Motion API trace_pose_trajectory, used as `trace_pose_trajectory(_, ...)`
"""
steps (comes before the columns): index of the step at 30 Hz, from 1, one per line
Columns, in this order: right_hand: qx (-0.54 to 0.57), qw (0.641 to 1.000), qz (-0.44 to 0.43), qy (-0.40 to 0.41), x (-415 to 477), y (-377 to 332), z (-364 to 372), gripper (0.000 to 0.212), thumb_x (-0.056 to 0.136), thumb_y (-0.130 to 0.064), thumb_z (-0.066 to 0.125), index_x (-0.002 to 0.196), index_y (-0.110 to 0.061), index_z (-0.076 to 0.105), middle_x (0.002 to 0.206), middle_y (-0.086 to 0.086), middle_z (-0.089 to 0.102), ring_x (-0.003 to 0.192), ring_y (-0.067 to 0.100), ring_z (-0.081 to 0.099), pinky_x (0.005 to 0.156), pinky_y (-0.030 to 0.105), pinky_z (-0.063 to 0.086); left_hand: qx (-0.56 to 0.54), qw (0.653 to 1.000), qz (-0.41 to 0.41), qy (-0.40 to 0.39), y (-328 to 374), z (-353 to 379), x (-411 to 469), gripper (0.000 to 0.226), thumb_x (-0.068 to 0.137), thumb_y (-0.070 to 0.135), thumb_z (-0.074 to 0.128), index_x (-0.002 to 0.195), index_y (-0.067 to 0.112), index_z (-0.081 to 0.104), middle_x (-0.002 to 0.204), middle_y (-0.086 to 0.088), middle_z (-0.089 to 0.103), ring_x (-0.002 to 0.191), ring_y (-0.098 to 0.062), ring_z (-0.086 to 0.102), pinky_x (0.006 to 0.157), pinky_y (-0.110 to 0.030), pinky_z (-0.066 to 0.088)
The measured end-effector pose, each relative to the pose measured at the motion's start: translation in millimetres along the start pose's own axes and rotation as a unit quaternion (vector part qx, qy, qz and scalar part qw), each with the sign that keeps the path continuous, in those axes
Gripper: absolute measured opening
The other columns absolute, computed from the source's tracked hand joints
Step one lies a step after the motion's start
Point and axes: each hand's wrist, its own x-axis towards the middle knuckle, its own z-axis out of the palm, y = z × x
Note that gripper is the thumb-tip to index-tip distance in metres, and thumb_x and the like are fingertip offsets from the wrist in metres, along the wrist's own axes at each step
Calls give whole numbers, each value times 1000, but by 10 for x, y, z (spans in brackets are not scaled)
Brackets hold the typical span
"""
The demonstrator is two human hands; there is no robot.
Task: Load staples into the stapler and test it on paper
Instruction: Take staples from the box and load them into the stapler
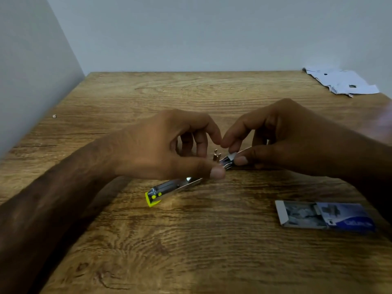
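Note:
A small metal stapler (169, 187) with a yellow end lies open on the wooden table (191, 240), running from lower left to upper right. My left hand (167, 147) rests over its middle, thumb pressed on the metal channel. My right hand (286, 136) pinches the far end of the stapler, where a short strip of staples (230, 157) shows between thumb and forefinger. The fingertips of both hands nearly meet above that end. A folded sheet of white paper (343, 81) lies at the table's far right corner.
An open blue and white staple box (324, 215) lies on the table at the right, near my right forearm. Grey walls close the table at the back and on the left. A tiny scrap (54, 116) sits near the left edge.

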Motion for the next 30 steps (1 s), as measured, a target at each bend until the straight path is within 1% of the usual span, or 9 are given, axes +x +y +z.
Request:
trace_pose_trajectory(2, -14, 1000, -4, 2, 5, -6, 9, 28, 77, -13, 85, 96, -33, 78, 85, -24, 77, 53, 3, 69, 54, 12, 52, 37, 999, -2, -5, -1, 22, 6, 48, 68, 51, 89, 109, 34, 70, 88, 9, 72, 67, -5, 64, 58, -18, 49)
trace_pose_trajectory(3, -27, 1000, -8, 2, 7, -10, 15, 28, 77, -13, 85, 95, -33, 78, 81, -27, 76, 53, 3, 69, 55, 12, 52, 52, 999, -2, -4, -2, 30, 12, 46, 69, 45, 91, 108, 32, 70, 88, 9, 71, 66, -5, 63, 57, -15, 47)
trace_pose_trajectory(8, -96, 995, -36, 10, 7, -76, 61, 27, 78, -15, 86, 90, -37, 77, 63, -44, 64, 53, -4, 65, 54, 6, 46, 58, 998, -1, -2, 8, 42, 18, 36, 73, 32, 90, 103, 27, 72, 83, 9, 70, 62, -3, 61, 54, -14, 46)
trace_pose_trajectory(14, -118, 992, -45, 4, -9, -109, 69, 31, 76, -17, 87, 90, -41, 74, 60, -51, 57, 56, -10, 63, 57, 1, 44, 53, 999, 2, -1, -18, 42, 31, 34, 75, 28, 89, 105, 25, 72, 83, 9, 71, 62, -5, 64, 55, -18, 50)
trace_pose_trajectory(17, -128, 991, -41, -6, -17, -101, 20, 32, 74, -21, 87, 95, -41, 72, 64, -55, 55, 58, -9, 64, 54, 4, 47, 50, 999, 6, -3, -58, 23, 34, 34, 77, 27, 89, 106, 27, 71, 85, 10, 72, 66, -10, 68, 56, -20, 52)
trace_pose_trajectory(19, -126, 992, -26, -11, -17, -73, -55, 34, 71, -31, 85, 99, -42, 71, 75, -53, 60, 62, -6, 67, 52, 11, 50, 44, 999, 9, 1, -88, 12, 35, 34, 77, 23, 89, 106, 26, 70, 84, 10, 72, 66, -11, 68, 55, -16, 49)
trace_pose_trajectory(22, -99, 995, 19, -15, -29, 15, -157, 39, 61, -49, 83, 99, -45, 73, 99, -34, 69, 70, 1, 69, 61, 23, 55, 18, 1000, 7, 19, -124, 3, 39, 30, 78, 20, 89, 101, 24, 70, 82, 10, 73, 61, -4, 64, 54, -14, 48)
trace_pose_trajectory(27, -90, 994, 66, -12, -20, 123, -150, 27, 61, -49, 76, 86, -39, 77, 83, -27, 74, 71, 1, 70, 63, 25, 50, 0, 998, 12, 58, -149, 15, 75, 13, 82, 36, 83, 88, 27, 77, 77, 12, 76, 58, -2, 64, 54, -16, 48)
trace_pose_trajectory(30, -88, 994, 68, -4, -13, 145, -146, 22, 65, -44, 80, 86, -39, 78, 83, -26, 75, 73, 2, 70, 63, 24, 50, -6, 997, -1, 76, -148, 84, 97, 13, 81, 36, 86, 87, 30, 76, 76, 15, 74, 61, -14, 65, 54, -25, 50)
